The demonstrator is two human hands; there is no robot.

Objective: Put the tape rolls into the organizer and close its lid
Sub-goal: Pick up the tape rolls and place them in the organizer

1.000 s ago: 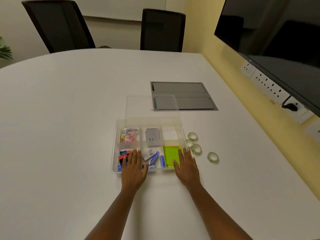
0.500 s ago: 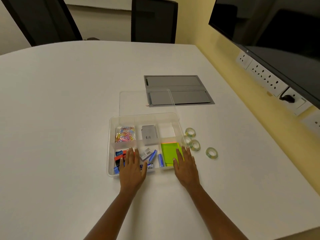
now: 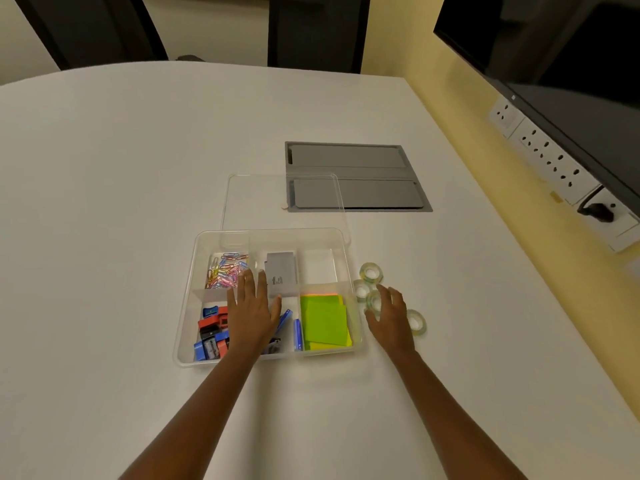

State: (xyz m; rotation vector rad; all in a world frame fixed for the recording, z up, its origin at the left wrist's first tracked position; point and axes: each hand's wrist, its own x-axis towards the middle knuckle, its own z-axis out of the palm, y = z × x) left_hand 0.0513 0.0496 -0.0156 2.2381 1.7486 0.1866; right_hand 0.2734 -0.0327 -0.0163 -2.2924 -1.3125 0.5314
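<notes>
Risk first: right hand (image 3: 389,318) is over a tight cluster of tape rolls, so a sloppy pinch could knock a neighbour away, or grab two at once. Rolls look light and slick; they'd roll.

Near to far:
- left hand (image 3: 250,308) flat over the organizer (image 3: 185,344) middle compartments, fingers (image 3: 248,284) spread, holding nothing. Can't tell if it touches the contents.
- right hand just right of the organizer, fingers loosely spread, over the middle roll (image 3: 373,300); nothing gripped yet.
- four tape rolls on the desk (image 3: 104,202): nearest roll (image 3: 416,322), then the middle one, another (image 3: 361,289), farthest roll (image 3: 371,273). None in the organizer.
- back-right compartment (image 3: 318,266) looks empty, likely target.
- clear lid (image 3: 256,202) lies flat behind the organizer, partly over the grey desk panel (image 3: 356,180).
</notes>
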